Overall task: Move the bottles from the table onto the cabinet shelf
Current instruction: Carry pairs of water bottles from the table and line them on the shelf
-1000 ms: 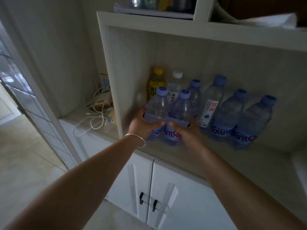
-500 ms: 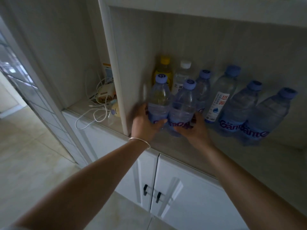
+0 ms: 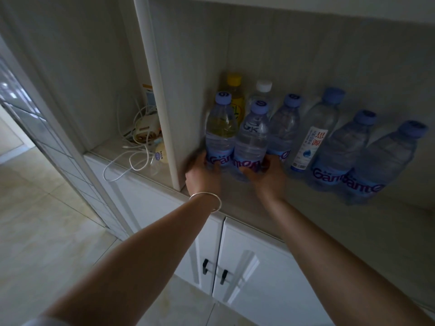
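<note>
The white cabinet [image 3: 259, 267] takes up most of the view, its open shelf [image 3: 341, 222] running above two closed doors with dark handles [image 3: 205, 266]. Along the shelf's back stand water bottles with lavender caps: two at the right end [image 3: 386, 165] [image 3: 341, 151], then a clear bottle with a white label [image 3: 315, 135], then another lavender-capped one [image 3: 283, 128]. In the shelf's back left corner are a yellow-capped drink bottle [image 3: 234, 97] and a white-capped bottle [image 3: 262, 90]. In front of these, near the shelf's left wall, two water bottles stand side by side and touching. The left hand [image 3: 202, 177], a thin bangle [image 3: 207, 201] on its wrist, has its grip curled round the base of the left bottle [image 3: 220, 130]; the right hand [image 3: 268, 177] grips the base of the right bottle [image 3: 254, 137]. Left of the cabinet wall, a ledge holds tangled white cables [image 3: 131, 158].
</note>
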